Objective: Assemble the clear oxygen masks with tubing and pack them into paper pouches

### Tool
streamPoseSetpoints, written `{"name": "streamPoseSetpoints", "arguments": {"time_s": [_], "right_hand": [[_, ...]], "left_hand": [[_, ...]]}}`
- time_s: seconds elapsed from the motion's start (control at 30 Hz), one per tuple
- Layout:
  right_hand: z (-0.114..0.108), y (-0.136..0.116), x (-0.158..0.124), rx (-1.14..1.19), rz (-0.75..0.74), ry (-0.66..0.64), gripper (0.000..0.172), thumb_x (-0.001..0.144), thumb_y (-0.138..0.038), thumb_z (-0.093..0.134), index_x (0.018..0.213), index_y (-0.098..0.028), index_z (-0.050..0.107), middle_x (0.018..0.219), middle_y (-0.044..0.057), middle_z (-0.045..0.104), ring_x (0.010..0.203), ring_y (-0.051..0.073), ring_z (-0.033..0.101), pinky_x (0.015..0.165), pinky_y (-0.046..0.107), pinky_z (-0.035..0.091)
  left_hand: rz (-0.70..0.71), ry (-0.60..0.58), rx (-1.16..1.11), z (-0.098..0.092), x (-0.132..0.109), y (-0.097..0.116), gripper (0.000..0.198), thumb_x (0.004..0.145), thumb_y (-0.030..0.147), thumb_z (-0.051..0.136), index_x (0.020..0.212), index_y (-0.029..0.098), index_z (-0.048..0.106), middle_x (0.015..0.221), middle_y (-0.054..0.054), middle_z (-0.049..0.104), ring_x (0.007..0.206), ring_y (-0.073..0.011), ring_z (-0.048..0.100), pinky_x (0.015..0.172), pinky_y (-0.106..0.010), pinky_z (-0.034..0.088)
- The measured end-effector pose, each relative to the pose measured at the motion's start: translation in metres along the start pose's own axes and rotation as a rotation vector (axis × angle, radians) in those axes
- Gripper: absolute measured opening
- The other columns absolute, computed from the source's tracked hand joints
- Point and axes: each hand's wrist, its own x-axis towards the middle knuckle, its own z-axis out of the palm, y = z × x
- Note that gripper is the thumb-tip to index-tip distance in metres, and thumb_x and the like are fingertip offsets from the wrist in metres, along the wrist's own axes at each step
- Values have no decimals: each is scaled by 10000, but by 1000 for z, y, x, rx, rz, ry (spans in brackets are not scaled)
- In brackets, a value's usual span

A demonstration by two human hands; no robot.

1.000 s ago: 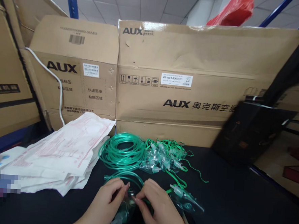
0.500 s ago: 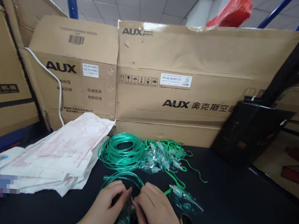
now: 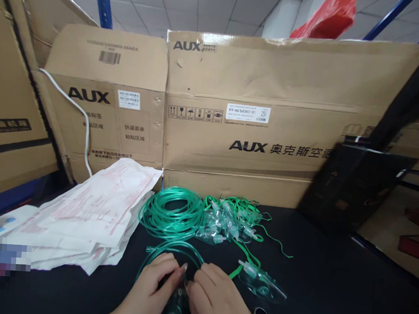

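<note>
Left hand (image 3: 150, 291) and right hand (image 3: 218, 302) together on a clear mask (image 3: 175, 310)

My black bench (image 3: 329, 287): stack of white pouches (image 3: 85, 215) on L, green tubing coil (image 3: 170, 211) mid, heap of clear masks (image 3: 230, 220) touching it, one mask (image 3: 262, 283) nearer me, black bag (image 3: 353, 184) far R.

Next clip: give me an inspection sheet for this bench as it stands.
Surface: black table.
Job's things: clear green mask, held; tubing coil, mask pile and loose mask beyond.
Clutter: white printed pouches stacked at left.
Hands: left hand and right hand both grip the mask.
Cables: white cable down the cardboard boxes.
Surroundings: those boxes behind, black bag, red bag, blue racking.
</note>
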Motion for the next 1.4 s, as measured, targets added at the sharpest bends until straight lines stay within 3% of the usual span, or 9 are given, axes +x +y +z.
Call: {"name": "streamPoseSetpoints", "arguments": {"time_s": [0.27,0.53,0.77,1.07,1.27,1.4], "right_hand": [[0,1,4,-16,-77,-34,380,861,-70,225,672,-149,543,585,38,519,590,167,461,573,301,370],[0,3,1,120,80,-94,261,841,-97,323,661,-162,501,625,33,524,615,154,467,587,267,386],[-2,4,8,-10,-217,-9,362,855,-62,259,641,-149,538,573,25,502,546,146,418,525,283,320],[-6,7,6,60,-40,-69,398,912,-154,198,725,-159,549,640,30,534,626,155,463,600,289,367],[-8,12,5,147,77,-101,288,894,-167,287,816,-167,565,654,31,555,643,161,496,630,286,421],[-8,14,3,188,73,-122,295,872,-104,276,980,-159,544,757,53,603,726,163,539,706,284,455]], "left_hand": [[118,-48,178,-5,-4,4,337,884,276,302,557,197,325,616,11,413,616,-135,411,589,-251,337],[238,-99,354,-6,-5,-2,296,881,200,278,601,192,372,650,-8,438,656,-150,426,629,-284,346],[231,-94,308,-6,-5,-2,302,885,216,273,593,194,343,627,-3,423,627,-147,412,598,-280,335],[211,-80,228,-4,-4,-3,299,888,237,276,593,197,306,630,9,392,627,-140,400,595,-268,321],[116,-35,106,-6,-1,2,311,881,280,325,590,189,388,633,12,424,639,-134,428,613,-248,338],[28,24,46,-7,3,3,337,862,322,365,554,188,391,598,20,408,613,-133,422,595,-240,341]]}}
